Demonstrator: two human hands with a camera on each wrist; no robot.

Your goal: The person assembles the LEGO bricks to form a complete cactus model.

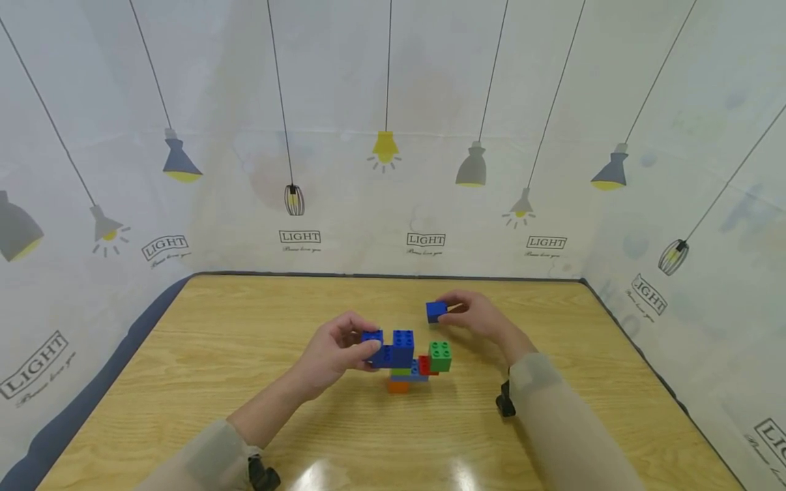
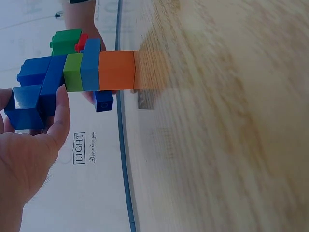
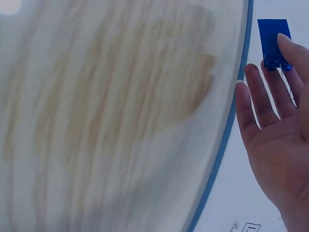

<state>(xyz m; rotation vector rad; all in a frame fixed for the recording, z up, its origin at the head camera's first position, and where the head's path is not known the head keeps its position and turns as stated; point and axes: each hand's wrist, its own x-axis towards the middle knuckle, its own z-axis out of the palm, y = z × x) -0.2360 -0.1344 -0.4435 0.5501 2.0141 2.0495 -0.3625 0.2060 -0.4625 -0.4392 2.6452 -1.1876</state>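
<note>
Toy building bricks form a stepped stack, with an orange brick [image 2: 117, 70] at the bottom, then a light blue brick [image 2: 91, 65] and a lime green brick [image 2: 74, 72]. A long blue brick [image 2: 53, 83] tops these and carries blue bricks at both ends. Off to the right side, a green brick [image 1: 439, 356] sits on a red brick [image 1: 424, 365]. My left hand [image 1: 328, 358] grips the blue end of the stack between thumb and fingers. Beyond the stack, my right hand [image 1: 482, 317] pinches a separate blue brick [image 3: 274, 41], its other fingers spread.
A wooden table [image 1: 245, 320] lies under both hands, with a dark edge along its far side. Behind it hangs a pale backdrop [image 1: 344, 204] printed with lamps. Black straps with small devices [image 1: 506, 401] sit at the wrists.
</note>
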